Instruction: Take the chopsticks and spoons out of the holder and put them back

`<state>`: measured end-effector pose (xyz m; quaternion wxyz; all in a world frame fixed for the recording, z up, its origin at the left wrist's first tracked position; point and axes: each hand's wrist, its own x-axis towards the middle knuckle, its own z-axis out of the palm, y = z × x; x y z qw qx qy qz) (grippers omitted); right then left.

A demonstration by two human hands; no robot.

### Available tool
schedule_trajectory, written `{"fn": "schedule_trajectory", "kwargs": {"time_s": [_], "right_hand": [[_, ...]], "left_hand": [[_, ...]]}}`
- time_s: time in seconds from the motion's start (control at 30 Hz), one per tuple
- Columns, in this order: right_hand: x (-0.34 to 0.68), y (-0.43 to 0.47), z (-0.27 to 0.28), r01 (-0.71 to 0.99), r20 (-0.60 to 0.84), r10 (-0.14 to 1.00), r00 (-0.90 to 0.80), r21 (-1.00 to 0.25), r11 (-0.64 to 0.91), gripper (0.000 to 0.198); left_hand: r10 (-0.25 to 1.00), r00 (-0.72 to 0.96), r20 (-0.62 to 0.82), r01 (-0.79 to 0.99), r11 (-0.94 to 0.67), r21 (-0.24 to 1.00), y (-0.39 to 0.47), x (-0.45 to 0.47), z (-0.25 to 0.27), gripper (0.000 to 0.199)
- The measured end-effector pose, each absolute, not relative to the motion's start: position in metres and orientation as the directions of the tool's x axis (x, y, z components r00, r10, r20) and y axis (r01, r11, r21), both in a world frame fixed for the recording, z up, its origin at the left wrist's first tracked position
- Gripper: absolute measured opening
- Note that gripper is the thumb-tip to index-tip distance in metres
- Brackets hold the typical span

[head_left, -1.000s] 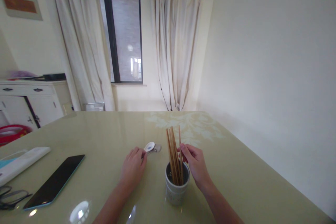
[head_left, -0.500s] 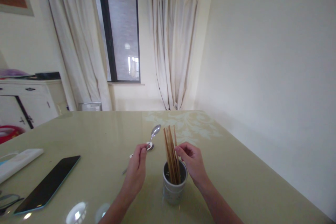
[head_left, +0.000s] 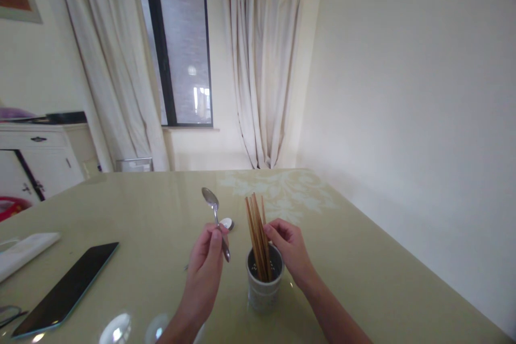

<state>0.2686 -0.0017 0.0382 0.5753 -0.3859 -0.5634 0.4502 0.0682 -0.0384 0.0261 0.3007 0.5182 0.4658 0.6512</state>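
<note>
A metal spoon (head_left: 210, 198) is pinched between the thumb and fingers of my left hand (head_left: 206, 260), its bowl up and its handle end pointing down to the right. My right hand (head_left: 288, 247) has its thumb and forefinger closed on a chopstick (head_left: 264, 215) at the right side of the bunch. Several brown chopsticks (head_left: 256, 231) lean to the left inside a light grey cup (head_left: 264, 293) standing between my hands. Just behind my left hand, a small round white-topped object (head_left: 228, 223) rests on the table, partly covered by the fingers.
On the glossy green table (head_left: 141, 209), a dark tablet-like slab (head_left: 68, 287) lies at the left, near a white flat object (head_left: 26, 250) and part of a pair of glasses (head_left: 12, 314). A white cabinet (head_left: 52, 156) stands beyond. The wall (head_left: 411, 118) borders the table's right side.
My left hand has turned the spoon, so its bowl has swung from upper right to upper left. My right hand stays at the chopsticks. The view has shifted slightly.
</note>
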Motion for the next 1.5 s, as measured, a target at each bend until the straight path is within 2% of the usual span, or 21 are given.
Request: {"fn": "schedule_trajectory", "kwargs": {"time_s": [0.1, 0.2, 0.37, 0.53, 0.73, 0.97, 1.2, 1.33, 1.5], "right_hand": [[0.269, -0.003, 0.04, -0.033, 0.327, 0.945, -0.009, -0.945, 0.327, 0.046], [0.269, -0.004, 0.041, -0.016, 0.365, 0.931, 0.028, -0.931, 0.365, 0.047], [0.27, -0.005, 0.043, -0.062, 0.364, 0.929, 0.059, -0.928, 0.368, 0.047], [0.269, -0.005, 0.043, -0.05, 0.364, 0.93, 0.047, -0.929, 0.366, 0.047], [0.267, -0.005, 0.042, -0.058, 0.365, 0.93, 0.027, -0.929, 0.366, 0.046], [0.268, -0.004, 0.039, -0.025, 0.398, 0.917, 0.033, -0.917, 0.399, 0.046], [0.269, -0.005, 0.042, -0.035, 0.394, 0.919, 0.008, -0.918, 0.394, 0.044], [0.269, -0.006, 0.04, -0.113, 0.374, 0.927, -0.028, -0.923, 0.369, 0.04], [0.27, -0.004, 0.037, -0.181, 0.326, 0.943, -0.067, -0.933, 0.31, 0.046]], "left_hand": [[0.899, -0.225, 0.376, 0.012, -0.383, 0.924, -0.039, 0.068, 0.029, 0.05], [0.919, -0.127, 0.374, 0.008, -0.376, 0.926, -0.04, 0.07, 0.031, 0.044], [0.913, -0.03, 0.407, 0.146, -0.399, 0.905, -0.04, 0.076, 0.028, 0.036], [0.928, 0.058, 0.369, 0.231, -0.372, 0.899, -0.039, 0.081, 0.023, 0.036], [0.915, 0.03, 0.403, 0.28, -0.395, 0.875, -0.041, 0.085, 0.025, 0.044], [0.891, 0.045, 0.452, 0.402, -0.43, 0.808, -0.044, 0.085, 0.027, 0.03], [0.923, 0.054, 0.382, 0.317, -0.378, 0.87, -0.048, 0.087, 0.031, 0.033], [0.941, 0.029, 0.337, 0.274, -0.331, 0.903, -0.048, 0.088, 0.027, 0.036], [0.953, -0.025, 0.303, 0.204, -0.291, 0.935, -0.046, 0.089, 0.023, 0.046]]}}
